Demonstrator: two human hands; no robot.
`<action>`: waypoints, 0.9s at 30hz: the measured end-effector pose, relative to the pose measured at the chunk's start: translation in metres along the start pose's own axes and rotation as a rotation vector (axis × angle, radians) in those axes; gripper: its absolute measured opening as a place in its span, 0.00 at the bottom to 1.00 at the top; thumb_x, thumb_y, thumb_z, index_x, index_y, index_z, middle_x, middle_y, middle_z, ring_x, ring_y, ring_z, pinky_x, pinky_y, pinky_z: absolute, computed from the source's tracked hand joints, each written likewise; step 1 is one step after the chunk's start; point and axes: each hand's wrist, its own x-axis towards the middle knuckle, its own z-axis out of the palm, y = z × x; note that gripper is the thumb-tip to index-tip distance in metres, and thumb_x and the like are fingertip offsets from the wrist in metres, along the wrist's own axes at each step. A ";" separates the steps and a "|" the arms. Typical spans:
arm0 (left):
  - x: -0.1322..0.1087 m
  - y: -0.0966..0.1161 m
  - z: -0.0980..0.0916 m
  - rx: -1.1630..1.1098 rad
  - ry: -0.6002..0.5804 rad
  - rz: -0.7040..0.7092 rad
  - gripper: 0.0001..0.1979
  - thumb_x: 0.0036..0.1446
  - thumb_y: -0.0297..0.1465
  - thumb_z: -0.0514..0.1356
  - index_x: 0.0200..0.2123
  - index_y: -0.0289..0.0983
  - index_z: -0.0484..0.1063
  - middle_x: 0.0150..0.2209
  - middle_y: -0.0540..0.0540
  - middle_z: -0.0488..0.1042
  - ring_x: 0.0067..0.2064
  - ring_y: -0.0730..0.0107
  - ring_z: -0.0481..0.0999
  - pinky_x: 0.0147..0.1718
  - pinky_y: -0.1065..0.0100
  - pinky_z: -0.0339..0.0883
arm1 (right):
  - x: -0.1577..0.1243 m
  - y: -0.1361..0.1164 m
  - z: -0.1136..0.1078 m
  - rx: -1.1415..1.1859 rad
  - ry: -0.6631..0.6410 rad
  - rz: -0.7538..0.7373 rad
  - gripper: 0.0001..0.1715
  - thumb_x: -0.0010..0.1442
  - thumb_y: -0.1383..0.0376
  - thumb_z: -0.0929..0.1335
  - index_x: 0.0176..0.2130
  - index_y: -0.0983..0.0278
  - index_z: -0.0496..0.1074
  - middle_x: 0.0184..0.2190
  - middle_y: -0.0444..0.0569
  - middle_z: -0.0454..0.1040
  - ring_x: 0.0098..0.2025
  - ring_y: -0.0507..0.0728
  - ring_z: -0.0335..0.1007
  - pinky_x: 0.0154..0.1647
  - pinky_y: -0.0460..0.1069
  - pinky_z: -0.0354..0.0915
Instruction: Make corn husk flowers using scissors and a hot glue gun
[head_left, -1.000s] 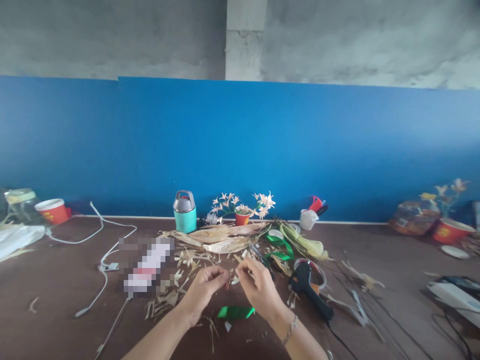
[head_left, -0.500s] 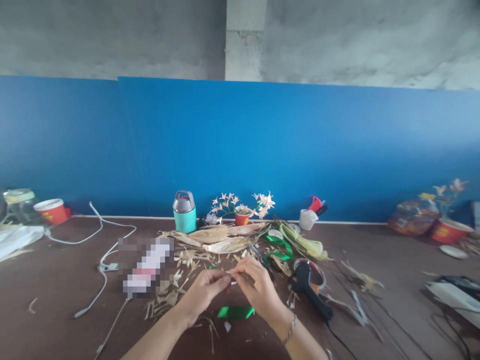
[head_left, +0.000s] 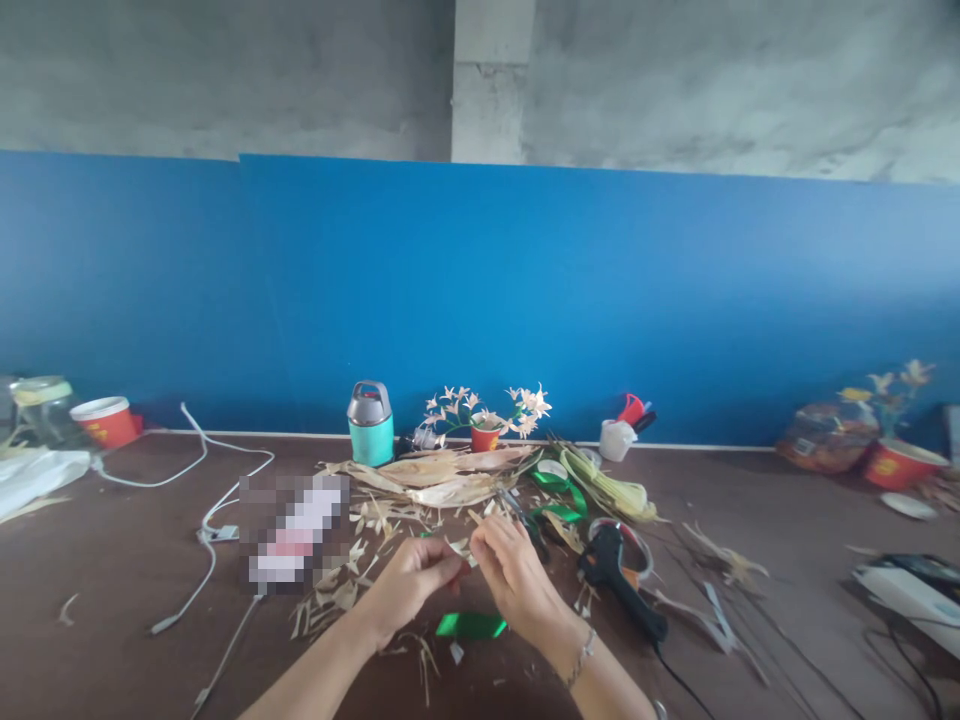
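Observation:
My left hand (head_left: 412, 588) is closed in a pinch, thumb against fingertips. A small pale piece of dried husk (head_left: 457, 549) pokes out from its fingertips. Just to the right, my right hand (head_left: 514, 575) has its fingers curled together; whether anything lies in them is hidden. A narrow gap separates the two hands. Below them a strip of green ribbon (head_left: 471, 626) lies on the brown table (head_left: 360, 690). Behind the hands are long dried corn husks (head_left: 457, 485), with small husk petals (head_left: 379, 518) scattered to the left.
A black glue gun (head_left: 622, 585) lies right of my hands, beside a tape roll (head_left: 643, 548). Farther back stand a turquoise flask (head_left: 371, 435), a red cup (head_left: 485, 438) of husk flowers and a white cup (head_left: 616, 440) of tools. A white cable (head_left: 201, 530) winds along the left.
My fingertips have drawn apart, the right hand moving slightly away from the left. The small pale piece remains at the left fingertips.

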 end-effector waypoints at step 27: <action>0.000 -0.006 0.005 0.147 0.083 0.109 0.14 0.55 0.38 0.54 0.29 0.33 0.73 0.26 0.48 0.72 0.31 0.68 0.68 0.31 0.69 0.61 | 0.001 0.007 0.006 0.213 0.084 0.063 0.12 0.58 0.66 0.63 0.24 0.63 0.68 0.22 0.44 0.69 0.28 0.52 0.64 0.32 0.47 0.58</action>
